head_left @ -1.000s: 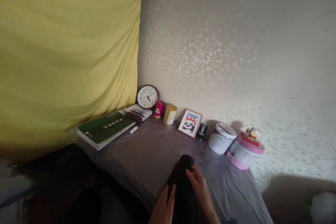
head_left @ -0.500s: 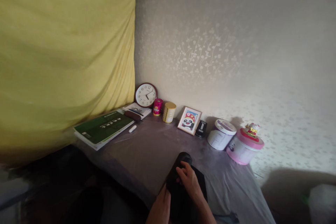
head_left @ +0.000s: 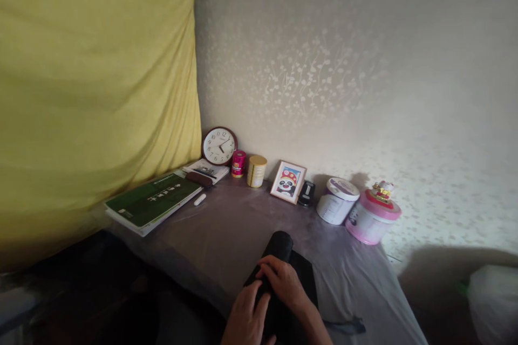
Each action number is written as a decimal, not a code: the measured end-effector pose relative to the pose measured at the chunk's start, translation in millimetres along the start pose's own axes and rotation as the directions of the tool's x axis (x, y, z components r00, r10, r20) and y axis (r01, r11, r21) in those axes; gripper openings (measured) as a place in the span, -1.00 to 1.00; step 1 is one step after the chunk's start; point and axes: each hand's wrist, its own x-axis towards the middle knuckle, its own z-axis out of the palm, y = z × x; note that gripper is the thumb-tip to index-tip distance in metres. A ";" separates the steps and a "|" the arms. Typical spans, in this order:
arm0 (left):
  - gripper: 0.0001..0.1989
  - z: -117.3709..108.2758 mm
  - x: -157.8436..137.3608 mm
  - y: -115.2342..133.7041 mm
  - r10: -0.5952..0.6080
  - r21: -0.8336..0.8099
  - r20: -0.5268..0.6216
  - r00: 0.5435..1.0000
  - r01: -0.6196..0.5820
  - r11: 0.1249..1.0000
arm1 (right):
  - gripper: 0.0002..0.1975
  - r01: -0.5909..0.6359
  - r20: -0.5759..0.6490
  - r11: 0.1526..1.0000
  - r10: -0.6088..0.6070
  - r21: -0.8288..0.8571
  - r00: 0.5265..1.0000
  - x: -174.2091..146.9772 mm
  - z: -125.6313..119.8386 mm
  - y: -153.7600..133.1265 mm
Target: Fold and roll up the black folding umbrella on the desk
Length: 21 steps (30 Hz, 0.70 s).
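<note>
On the grey-purple table cover (head_left: 226,237), at the near edge, lies a black cloth (head_left: 304,275), its left part rolled into a thick tube whose round far end (head_left: 281,240) points away from me. My right hand (head_left: 283,283) lies over the roll from the right, with its fingers curled round the top. Lower down on the left side, my left hand (head_left: 247,307) grips the roll with thumb and fingers bent. The fingertips nearly meet above the cloth. A dark strip (head_left: 348,326) lies to the right of my right forearm; its other end is hidden.
Along the wall stand a clock (head_left: 219,146), a pink can (head_left: 238,164), a yellow tin (head_left: 257,171), a framed panda picture (head_left: 288,182), a black stapler-like object (head_left: 306,194), a white tub (head_left: 337,202) and a pink-lidded tub (head_left: 372,221). A green book (head_left: 156,199) lies left.
My right hand has drawn back toward me along the roll. My left hand has come up from the side onto it, fingers closer to the right hand. The view has shifted slightly.
</note>
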 end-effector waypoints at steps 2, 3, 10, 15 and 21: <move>-0.26 4.7 6.1 6.2 -0.088 -0.013 0.069 0.994 0.089 0.996 | -0.72 0.047 0.002 0.998 -0.047 -0.034 0.999 -4.6 0.6 -0.4; -0.24 7.5 8.1 8.6 -0.128 -0.018 0.098 0.987 0.131 0.991 | -0.72 0.070 -0.009 0.995 -0.071 -0.066 0.997 -7.4 1.0 0.0; -0.22 11.6 11.6 9.1 -0.170 -0.059 0.263 0.950 0.192 0.980 | -0.71 0.290 -0.080 0.938 -0.309 -0.188 0.948 -15.9 -0.3 16.7; -0.09 5.0 14.4 13.6 -0.235 -0.067 0.313 0.920 0.268 0.961 | -0.69 0.287 -0.059 0.905 -0.320 -0.314 0.946 7.4 -3.3 37.3; -0.06 -6.0 21.0 16.6 -0.290 -0.039 0.408 0.866 0.333 0.942 | -0.67 0.208 -0.100 0.912 -0.258 -0.352 0.961 42.0 -10.3 53.4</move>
